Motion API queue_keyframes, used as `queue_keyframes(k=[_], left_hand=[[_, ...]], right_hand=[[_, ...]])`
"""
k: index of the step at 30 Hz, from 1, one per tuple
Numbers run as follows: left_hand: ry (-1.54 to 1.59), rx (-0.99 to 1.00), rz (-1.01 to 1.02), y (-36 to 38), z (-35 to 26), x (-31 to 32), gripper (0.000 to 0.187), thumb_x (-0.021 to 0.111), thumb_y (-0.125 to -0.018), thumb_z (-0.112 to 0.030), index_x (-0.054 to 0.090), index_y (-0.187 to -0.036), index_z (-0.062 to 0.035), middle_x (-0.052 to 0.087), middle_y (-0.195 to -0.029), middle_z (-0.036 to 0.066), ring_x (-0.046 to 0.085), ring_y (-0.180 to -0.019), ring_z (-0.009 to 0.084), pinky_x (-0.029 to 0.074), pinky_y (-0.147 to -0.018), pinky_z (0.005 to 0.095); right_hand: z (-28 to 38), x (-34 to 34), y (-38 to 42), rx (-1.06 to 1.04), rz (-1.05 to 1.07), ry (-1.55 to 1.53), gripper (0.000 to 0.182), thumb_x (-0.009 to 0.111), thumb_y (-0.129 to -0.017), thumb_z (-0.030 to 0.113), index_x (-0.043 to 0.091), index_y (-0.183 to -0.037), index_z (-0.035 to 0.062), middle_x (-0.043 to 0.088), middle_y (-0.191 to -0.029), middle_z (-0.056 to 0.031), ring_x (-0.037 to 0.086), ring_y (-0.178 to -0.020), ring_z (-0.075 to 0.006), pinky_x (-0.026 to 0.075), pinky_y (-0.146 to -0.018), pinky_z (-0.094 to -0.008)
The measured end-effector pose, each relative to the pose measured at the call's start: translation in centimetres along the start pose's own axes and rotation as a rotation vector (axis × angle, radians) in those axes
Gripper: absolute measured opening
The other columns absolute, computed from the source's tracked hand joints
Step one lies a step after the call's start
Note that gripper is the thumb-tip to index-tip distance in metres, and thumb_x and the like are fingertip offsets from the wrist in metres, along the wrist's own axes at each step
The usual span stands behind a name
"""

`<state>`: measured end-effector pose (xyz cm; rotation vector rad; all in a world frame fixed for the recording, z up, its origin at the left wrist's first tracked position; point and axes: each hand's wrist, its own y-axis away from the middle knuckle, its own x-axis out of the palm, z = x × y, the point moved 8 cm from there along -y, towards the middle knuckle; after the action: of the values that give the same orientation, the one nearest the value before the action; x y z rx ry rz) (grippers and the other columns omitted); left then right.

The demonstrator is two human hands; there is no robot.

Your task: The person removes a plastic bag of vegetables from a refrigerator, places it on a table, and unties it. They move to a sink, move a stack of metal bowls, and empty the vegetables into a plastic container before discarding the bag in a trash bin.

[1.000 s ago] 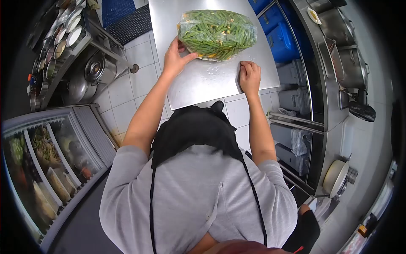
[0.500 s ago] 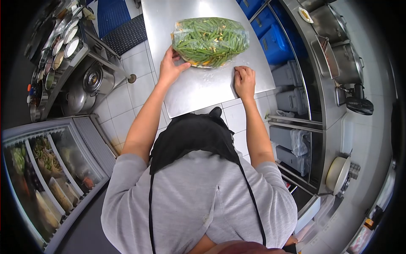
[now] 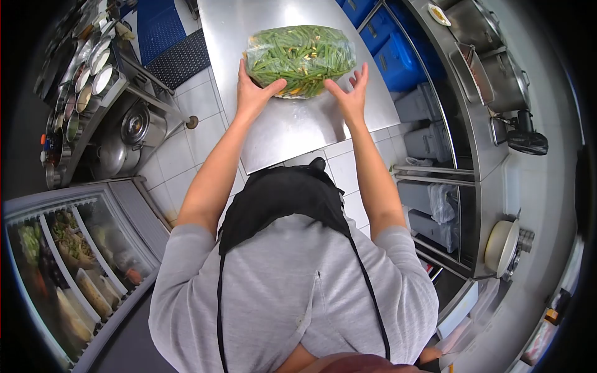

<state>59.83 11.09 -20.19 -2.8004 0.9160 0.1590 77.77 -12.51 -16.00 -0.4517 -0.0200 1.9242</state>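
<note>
A clear plastic bag of green beans [image 3: 301, 56] lies on the steel table [image 3: 289, 133], with some yellowish pieces showing among the beans. My left hand [image 3: 253, 96] grips the bag's near left corner, thumb along the front edge and fingers around the left side. At the near right corner is my right hand [image 3: 351, 99], its thumb reaching to the bag's front edge. Its other fingers are spread and point away beside the right end, so this hand is open. The bag's underside is hidden.
An open-topped cold cabinet [image 3: 81, 261] with vegetables stands at lower left. Pots [image 3: 134, 137] and a rack of bowls [image 3: 102, 81] are on the left. Blue bins [image 3: 398, 59] and a steel counter [image 3: 457, 124] with pans line the right side.
My right hand has moved forward from the table's near edge to the bag's right corner and opened. The left hand stays at the bag. The view has shifted slightly.
</note>
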Motion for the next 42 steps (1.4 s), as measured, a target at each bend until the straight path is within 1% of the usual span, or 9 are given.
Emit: queue_keyframes(k=[4, 13, 21, 25, 26, 30, 35, 37, 42], left_hand=[[-0.021, 0.004, -0.040, 0.1, -2.0, -0.1, 0.125, 0.092, -0.063, -0.049, 0.023, -0.153, 0.0030, 0.053, -0.140, 0.025, 0.056, -0.126, 0.0340, 0.045, -0.106, 0.0399], [0.151, -0.008, 0.026, -0.4, -1.0, -0.2, 0.098, 0.085, -0.078, -0.043, 0.034, -0.149, 0.0020, 0.058, -0.135, 0.022, 0.058, -0.124, 0.0304, 0.046, -0.104, 0.0388], [0.320, -0.060, 0.131, -3.0, -2.1, -0.6, 0.090, 0.080, -0.085, -0.040, 0.035, -0.149, 0.0037, 0.055, -0.136, 0.020, 0.053, -0.128, 0.0272, 0.041, -0.108, 0.0370], [0.299, -0.088, 0.220, -4.0, -5.5, -1.4, 0.081, 0.079, -0.085, -0.042, 0.045, -0.142, 0.0043, 0.063, -0.123, 0.019, 0.060, -0.113, 0.0236, 0.048, -0.095, 0.0336], [0.270, -0.102, 0.218, -4.2, -6.8, -2.1, 0.079, 0.079, -0.085, -0.042, 0.047, -0.140, 0.0043, 0.065, -0.118, 0.018, 0.063, -0.107, 0.0221, 0.049, -0.091, 0.0324], [-0.009, -0.005, 0.171, -5.1, -12.8, -3.9, 0.079, 0.079, -0.084, -0.042, 0.049, -0.142, 0.0025, 0.071, -0.100, 0.013, 0.067, -0.092, 0.0170, 0.052, -0.080, 0.0300], [-0.475, -0.026, 0.274, -5.4, -10.6, -2.5, 0.082, 0.082, -0.073, -0.041, 0.056, -0.139, -0.0020, 0.073, -0.098, 0.017, 0.072, -0.094, 0.0251, 0.055, -0.084, 0.0332], [-0.428, 0.130, 0.189, -6.7, -7.1, -2.2, 0.075, 0.081, -0.074, -0.032, 0.057, -0.139, -0.0029, 0.069, -0.116, 0.022, 0.070, -0.104, 0.0305, 0.054, -0.091, 0.0382], [-0.473, 0.334, 0.076, -4.5, -8.4, -2.7, 0.066, 0.078, -0.077, -0.021, 0.059, -0.137, -0.0029, 0.063, -0.125, 0.022, 0.062, -0.114, 0.0341, 0.049, -0.098, 0.0399]], right_hand=[[3.4, 2.7, -0.6, -0.244, -0.020, -0.005, 0.126, 0.092, -0.068, 0.040, 0.011, -0.158, 0.0052, 0.037, -0.150, -0.0246, 0.044, -0.137, -0.0355, 0.043, -0.107, -0.0428], [1.2, 2.9, -1.8, -0.169, 0.061, -0.103, 0.111, 0.087, -0.078, 0.037, 0.016, -0.156, 0.0034, 0.045, -0.144, -0.0230, 0.051, -0.130, -0.0334, 0.044, -0.106, -0.0407], [-0.2, 3.5, -3.3, 0.202, 0.075, -0.388, 0.112, 0.086, -0.076, 0.045, 0.019, -0.155, 0.0030, 0.046, -0.144, -0.0231, 0.047, -0.133, -0.0334, 0.040, -0.109, -0.0435], [4.6, 3.5, -4.7, 0.183, 0.170, -0.404, 0.113, 0.085, -0.075, 0.049, 0.019, -0.155, 0.0016, 0.046, -0.144, -0.0218, 0.045, -0.134, -0.0320, 0.039, -0.110, -0.0441], [5.3, 3.1, -5.7, 0.150, 0.177, -0.392, 0.110, 0.084, -0.074, 0.055, 0.029, -0.151, -0.0010, 0.055, -0.133, -0.0196, 0.058, -0.119, -0.0279, 0.049, -0.098, -0.0390], [11.3, -0.1, -6.0, 0.118, 0.153, -0.249, 0.099, 0.080, -0.075, 0.061, 0.049, -0.141, -0.0058, 0.069, -0.094, -0.0108, 0.064, -0.076, -0.0127, 0.050, -0.060, -0.0236], [5.4, 2.2, -6.5, 0.051, 0.281, -0.036, 0.069, 0.075, -0.085, 0.050, 0.065, -0.125, -0.0057, 0.069, -0.085, -0.0099, 0.062, -0.072, -0.0141, 0.050, -0.066, -0.0285], [4.2, 2.2, -5.5, 0.008, 0.273, -0.028, 0.065, 0.075, -0.085, 0.047, 0.066, -0.125, -0.0039, 0.069, -0.089, -0.0102, 0.063, -0.074, -0.0161, 0.051, -0.070, -0.0304], [3.8, 0.0, 1.8, -0.292, 0.015, 0.262, 0.041, 0.071, -0.089, 0.029, 0.067, -0.117, -0.0004, 0.064, -0.106, -0.0171, 0.060, -0.098, -0.0306, 0.047, -0.086, -0.0392]])
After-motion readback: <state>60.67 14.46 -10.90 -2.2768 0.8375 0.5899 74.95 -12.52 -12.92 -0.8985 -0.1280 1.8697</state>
